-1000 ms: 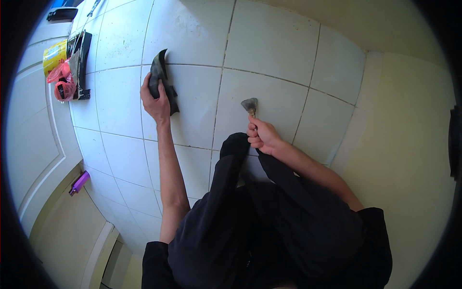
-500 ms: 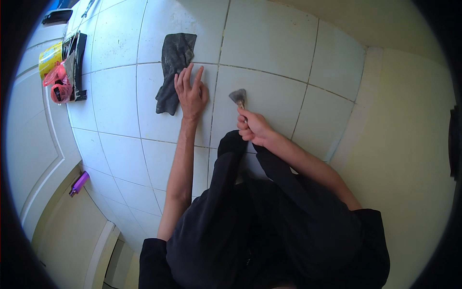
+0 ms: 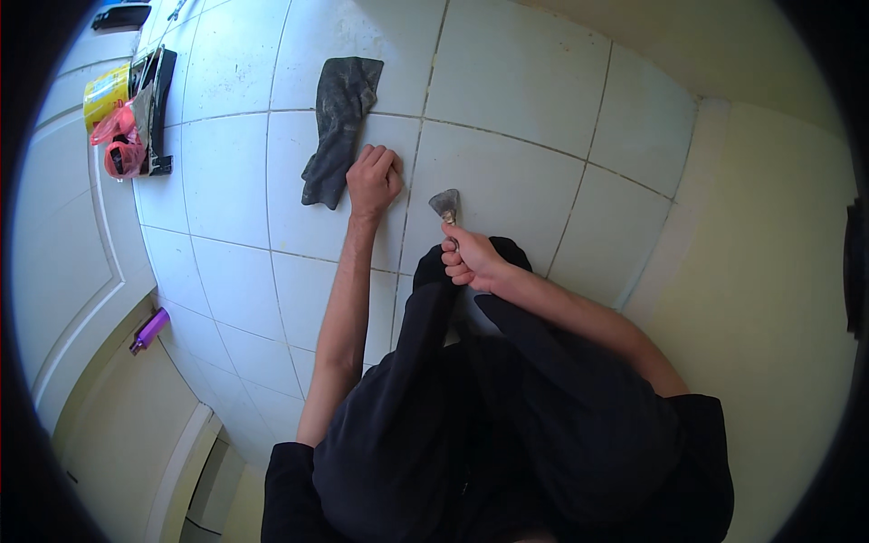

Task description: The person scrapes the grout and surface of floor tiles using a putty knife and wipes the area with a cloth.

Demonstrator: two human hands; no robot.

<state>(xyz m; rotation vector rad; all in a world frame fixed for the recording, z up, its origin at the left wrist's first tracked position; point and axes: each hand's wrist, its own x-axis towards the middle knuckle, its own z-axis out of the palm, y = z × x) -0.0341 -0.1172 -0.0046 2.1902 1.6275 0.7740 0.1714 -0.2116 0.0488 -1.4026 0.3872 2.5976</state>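
My right hand [image 3: 472, 258] is wrapped round the handle of a putty knife [image 3: 444, 203], its wide grey blade pointing away from me over the white floor tiles. To its left, my left hand [image 3: 375, 180] is closed in a fist by a grout line, and I see nothing held in it. Just beyond that hand's left side lies a dark grey cloth [image 3: 341, 127], crumpled lengthwise and spotted with pale dirt. The undersides of the left fingers are hidden.
At the far left, a black tray [image 3: 167, 109] stands with a yellow container [image 3: 106, 94] and a pink plastic bag [image 3: 121, 149] beside a white door [image 3: 68, 217]. A purple bottle [image 3: 149, 331] lies nearer. A pale wall [image 3: 751, 271] rises on my right.
My left hand has drawn back from the cloth, and its spread fingers have curled into a fist. My right hand has come slightly nearer to me with the putty knife.
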